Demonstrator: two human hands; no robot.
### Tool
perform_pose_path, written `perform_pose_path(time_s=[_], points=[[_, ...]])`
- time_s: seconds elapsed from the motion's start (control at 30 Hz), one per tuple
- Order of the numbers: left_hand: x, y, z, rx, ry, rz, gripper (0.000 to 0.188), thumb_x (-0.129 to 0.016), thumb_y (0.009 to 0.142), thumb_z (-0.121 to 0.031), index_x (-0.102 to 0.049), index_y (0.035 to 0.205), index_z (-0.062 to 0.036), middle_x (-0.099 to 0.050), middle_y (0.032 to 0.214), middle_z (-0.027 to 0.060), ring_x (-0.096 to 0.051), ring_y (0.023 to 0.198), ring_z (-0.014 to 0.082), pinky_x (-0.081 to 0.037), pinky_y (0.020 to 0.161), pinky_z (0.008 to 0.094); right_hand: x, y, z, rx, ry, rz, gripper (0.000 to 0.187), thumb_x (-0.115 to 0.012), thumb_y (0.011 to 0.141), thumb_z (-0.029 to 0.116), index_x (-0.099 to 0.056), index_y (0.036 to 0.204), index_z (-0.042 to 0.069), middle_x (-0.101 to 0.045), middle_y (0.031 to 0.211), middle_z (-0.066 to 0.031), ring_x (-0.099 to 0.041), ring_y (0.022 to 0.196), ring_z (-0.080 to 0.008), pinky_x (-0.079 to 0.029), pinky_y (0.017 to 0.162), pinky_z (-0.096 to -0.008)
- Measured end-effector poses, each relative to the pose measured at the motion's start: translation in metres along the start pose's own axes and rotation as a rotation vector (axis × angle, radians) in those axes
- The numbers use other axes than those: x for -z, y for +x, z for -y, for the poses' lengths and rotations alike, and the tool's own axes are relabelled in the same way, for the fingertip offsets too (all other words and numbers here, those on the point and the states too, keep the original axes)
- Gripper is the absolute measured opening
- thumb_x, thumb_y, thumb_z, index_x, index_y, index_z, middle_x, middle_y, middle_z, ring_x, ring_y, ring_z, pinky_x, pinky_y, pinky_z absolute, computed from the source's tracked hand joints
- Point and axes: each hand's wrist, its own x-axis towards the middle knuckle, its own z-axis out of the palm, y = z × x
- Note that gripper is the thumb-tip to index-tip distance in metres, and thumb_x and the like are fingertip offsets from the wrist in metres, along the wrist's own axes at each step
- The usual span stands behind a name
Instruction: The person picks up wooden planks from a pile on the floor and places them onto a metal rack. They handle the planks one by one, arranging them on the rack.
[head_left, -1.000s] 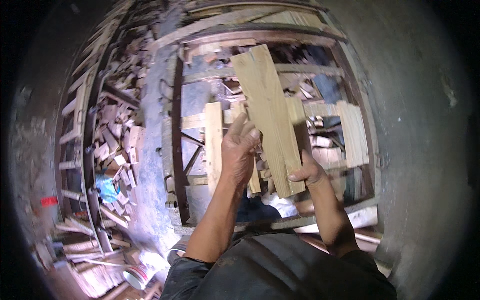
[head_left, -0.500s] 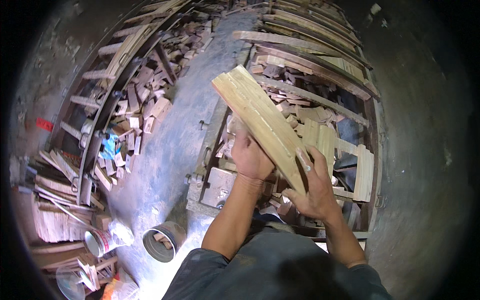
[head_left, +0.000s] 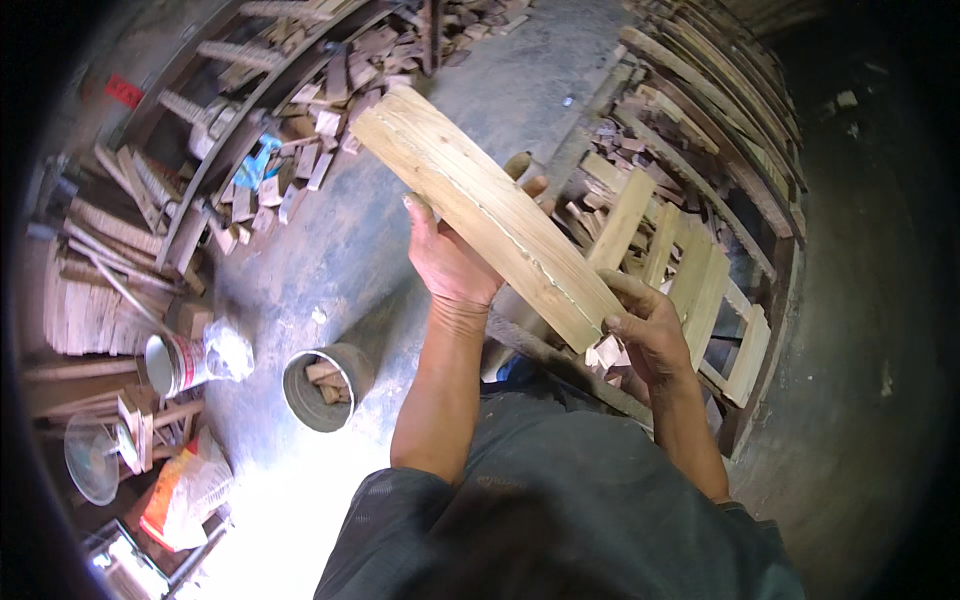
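Observation:
A pale wooden board [head_left: 470, 195] slants through the middle of the view, its far end to the left and its near end to the right. A pale, uneven bead, like squeezed-out glue, runs lengthwise along a seam on its face. My left hand [head_left: 452, 262] supports the board from below, with the thumb at the near-left edge and fingertips showing past the far edge. At the near right end, my right hand [head_left: 650, 325] grips the board between thumb and fingers. Both hands are closed on it.
A metal rack [head_left: 790, 290] at the right carries several wooden pieces [head_left: 700, 285] above scrap blocks. Another rack [head_left: 240, 140] stands at the left, beside heaped offcuts [head_left: 325, 120]. On the floor are a bucket [head_left: 330, 385] with wood scraps and a tipped white bucket [head_left: 180, 362].
The board has swung left and tilted its broad face with the seam toward me. My left hand has moved left beneath it. The view has turned, shifting the racks rightward and upward.

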Motion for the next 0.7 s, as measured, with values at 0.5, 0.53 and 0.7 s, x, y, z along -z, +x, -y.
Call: perform_pose_path(time_s=[0.5,0.53,0.7], points=[[0.034,-0.072,-0.128,-0.346,0.124,-0.026,0.092,-0.065,0.086,-0.055,-0.030,0.152,-0.0020,-0.038,0.150,0.0323,-0.045,0.132,0.0522,-0.040,0.108,0.0680,-0.112,0.046,-0.039,-0.107,-0.023,0.310,0.057,-0.074,0.078,-0.003,-0.056,0.131,-0.010,-0.067,0.117,-0.0137,-0.065,0.106,-0.0203,-0.050,0.094,-0.0312],[0.033,-0.074,-0.131,-0.350,0.138,-0.051,0.088,-0.066,0.086,-0.049,-0.030,0.152,-0.0012,-0.039,0.149,0.0326,-0.046,0.132,0.0525,-0.040,0.108,0.0678,-0.114,0.047,-0.041,-0.120,-0.028,0.318,0.057,-0.074,0.078,-0.003,-0.056,0.131,-0.010,-0.067,0.117,-0.0135,-0.065,0.106,-0.0202,-0.050,0.094,-0.0312],[0.031,-0.084,-0.135,-0.324,0.218,-0.100,0.085,-0.061,0.075,-0.020,-0.030,0.151,0.0017,-0.043,0.147,0.0312,-0.049,0.129,0.0520,-0.045,0.106,0.0652,-0.105,0.050,-0.054,-0.124,-0.073,0.381,0.053,-0.077,0.080,0.003,-0.059,0.129,-0.007,-0.070,0.115,-0.0138,-0.067,0.105,-0.0213,-0.053,0.091,-0.0324]])
